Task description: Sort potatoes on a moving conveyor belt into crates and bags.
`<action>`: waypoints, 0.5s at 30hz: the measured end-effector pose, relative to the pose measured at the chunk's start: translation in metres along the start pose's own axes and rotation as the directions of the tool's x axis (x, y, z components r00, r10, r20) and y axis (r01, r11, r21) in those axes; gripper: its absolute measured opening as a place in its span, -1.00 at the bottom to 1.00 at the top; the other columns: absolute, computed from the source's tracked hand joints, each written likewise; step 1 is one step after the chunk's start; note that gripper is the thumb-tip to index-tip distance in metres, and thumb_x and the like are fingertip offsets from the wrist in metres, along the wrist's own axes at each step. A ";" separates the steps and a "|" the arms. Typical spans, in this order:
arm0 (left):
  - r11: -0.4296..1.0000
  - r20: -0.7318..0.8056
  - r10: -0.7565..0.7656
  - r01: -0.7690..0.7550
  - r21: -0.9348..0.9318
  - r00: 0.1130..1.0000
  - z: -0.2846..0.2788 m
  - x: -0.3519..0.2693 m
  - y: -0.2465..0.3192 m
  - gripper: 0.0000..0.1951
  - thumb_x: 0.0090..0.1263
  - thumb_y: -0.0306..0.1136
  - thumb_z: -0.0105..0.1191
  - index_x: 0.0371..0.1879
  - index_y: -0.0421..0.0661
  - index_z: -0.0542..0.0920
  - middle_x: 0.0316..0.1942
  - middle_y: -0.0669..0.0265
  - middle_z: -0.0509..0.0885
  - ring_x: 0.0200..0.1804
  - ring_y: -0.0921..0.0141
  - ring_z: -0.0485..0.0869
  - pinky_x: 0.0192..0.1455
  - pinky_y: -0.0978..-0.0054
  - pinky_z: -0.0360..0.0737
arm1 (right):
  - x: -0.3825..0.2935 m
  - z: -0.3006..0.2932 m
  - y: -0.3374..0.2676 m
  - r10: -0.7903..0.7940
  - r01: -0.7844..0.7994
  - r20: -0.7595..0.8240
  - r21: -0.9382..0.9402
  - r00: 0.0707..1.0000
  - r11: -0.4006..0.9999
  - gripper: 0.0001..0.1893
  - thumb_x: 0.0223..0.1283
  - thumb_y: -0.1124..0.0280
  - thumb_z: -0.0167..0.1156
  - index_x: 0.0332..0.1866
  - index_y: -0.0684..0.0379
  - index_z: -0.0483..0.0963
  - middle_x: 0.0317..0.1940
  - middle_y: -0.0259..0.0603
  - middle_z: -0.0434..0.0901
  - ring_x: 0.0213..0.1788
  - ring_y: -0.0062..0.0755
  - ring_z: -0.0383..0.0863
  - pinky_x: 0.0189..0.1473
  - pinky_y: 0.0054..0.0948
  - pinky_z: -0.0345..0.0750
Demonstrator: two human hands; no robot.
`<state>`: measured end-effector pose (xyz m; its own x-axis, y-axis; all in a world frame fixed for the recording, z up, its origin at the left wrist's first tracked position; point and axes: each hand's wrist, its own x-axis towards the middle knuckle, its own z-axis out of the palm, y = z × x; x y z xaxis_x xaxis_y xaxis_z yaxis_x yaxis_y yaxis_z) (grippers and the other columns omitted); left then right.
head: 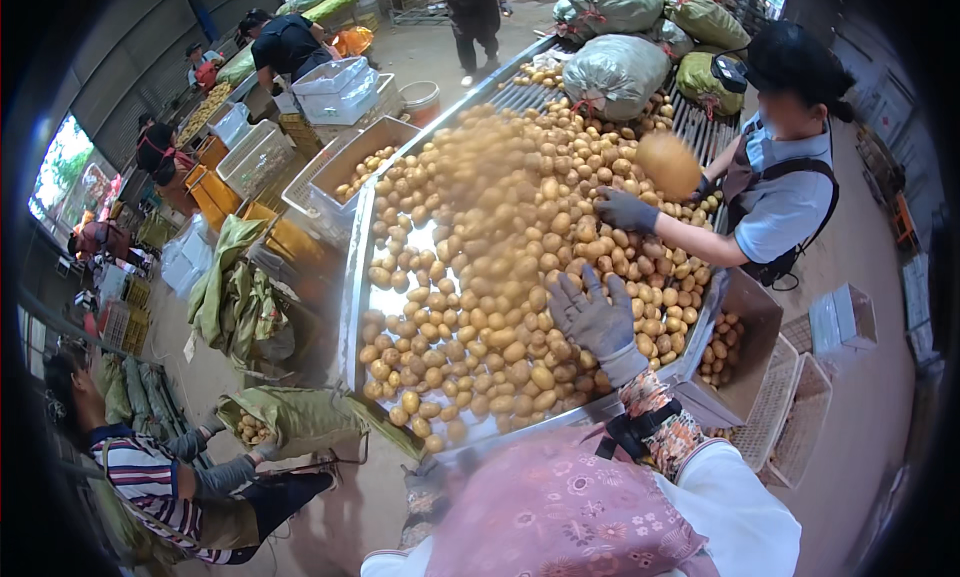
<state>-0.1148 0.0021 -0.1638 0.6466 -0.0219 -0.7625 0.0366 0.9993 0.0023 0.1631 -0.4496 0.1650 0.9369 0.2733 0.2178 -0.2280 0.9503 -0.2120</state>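
Observation:
My right hand (592, 314), in a grey work glove, lies palm down with fingers spread on a broad heap of potatoes (517, 352). No potato shows gripped in it, though its palm side is hidden. The potatoes cover a metal-edged sorting table (355, 292), whose bright surface shows through at the left. Low beside my pink flowered apron (570, 494), my left hand (426, 476) is gloved too, just outside the table's front edge. Its fingers are partly hidden and blurred.
Across the right side, a co-worker's gloved hand (628, 209) touches potatoes near a blurred round brown shape (669, 164). Full sacks (616, 74) rest at the far end. A potato-holding bin (750, 337) adjoins the right edge. At left, another person handles a potato sack (307, 419).

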 end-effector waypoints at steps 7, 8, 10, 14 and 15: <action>0.993 -0.032 0.091 -0.088 0.082 0.995 -0.024 -0.016 -0.006 -0.40 0.56 0.35 -0.07 -0.31 -0.04 0.46 -0.47 0.34 0.46 -0.34 0.29 0.45 -0.18 0.21 0.47 | -0.047 -0.016 -0.036 -0.106 0.046 -0.348 -0.177 0.932 0.983 -0.73 0.56 0.18 0.22 -0.01 0.19 0.63 -0.07 -0.20 0.73 -0.02 -0.34 0.73 0.10 -0.17 0.72; 0.988 -0.050 0.123 -0.118 0.094 0.991 -0.030 -0.019 -0.007 -0.41 0.56 0.34 -0.07 -0.30 -0.04 0.47 -0.46 0.33 0.46 -0.33 0.28 0.46 -0.18 0.20 0.48 | -0.052 -0.018 -0.035 -0.077 -0.008 -0.398 -0.208 0.914 0.978 -0.75 0.58 0.23 0.21 -0.04 0.22 0.63 -0.15 -0.25 0.73 -0.14 -0.41 0.73 -0.01 -0.27 0.76; 0.980 -0.084 0.176 -0.167 0.105 0.981 -0.041 -0.028 -0.010 -0.43 0.56 0.32 -0.06 -0.27 -0.04 0.47 -0.43 0.32 0.48 -0.32 0.28 0.47 -0.16 0.19 0.49 | -0.061 -0.028 -0.024 0.028 -0.091 -0.354 -0.163 0.935 0.982 -0.74 0.57 0.22 0.21 -0.05 0.20 0.68 -0.12 -0.21 0.77 -0.09 -0.37 0.76 0.03 -0.23 0.76; 0.946 -0.174 0.304 -0.275 0.172 0.936 -0.059 -0.055 -0.016 -0.47 0.56 0.27 -0.03 -0.21 -0.05 0.49 -0.38 0.30 0.51 -0.28 0.26 0.50 -0.13 0.17 0.51 | -0.072 -0.064 0.007 -0.250 -0.014 -0.546 -0.434 0.800 0.901 -0.72 0.55 0.22 0.22 0.05 0.20 0.70 0.03 -0.14 0.79 0.12 -0.28 0.75 0.22 -0.18 0.71; 0.933 -0.197 0.344 -0.311 0.181 0.918 -0.066 -0.065 -0.022 -0.48 0.56 0.26 -0.03 -0.19 -0.06 0.50 -0.36 0.30 0.52 -0.27 0.26 0.51 -0.13 0.16 0.52 | -0.074 -0.069 0.010 -0.280 -0.031 -0.556 -0.484 0.782 0.874 -0.70 0.55 0.21 0.22 0.09 0.22 0.68 0.07 -0.12 0.77 0.20 -0.23 0.71 0.27 -0.17 0.69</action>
<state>-0.2077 -0.0165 -0.1567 0.4559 0.3298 -0.8267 -0.0289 0.9338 0.3566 0.1101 -0.4703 0.0807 0.9442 -0.1356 -0.3000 -0.0998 0.7505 -0.6533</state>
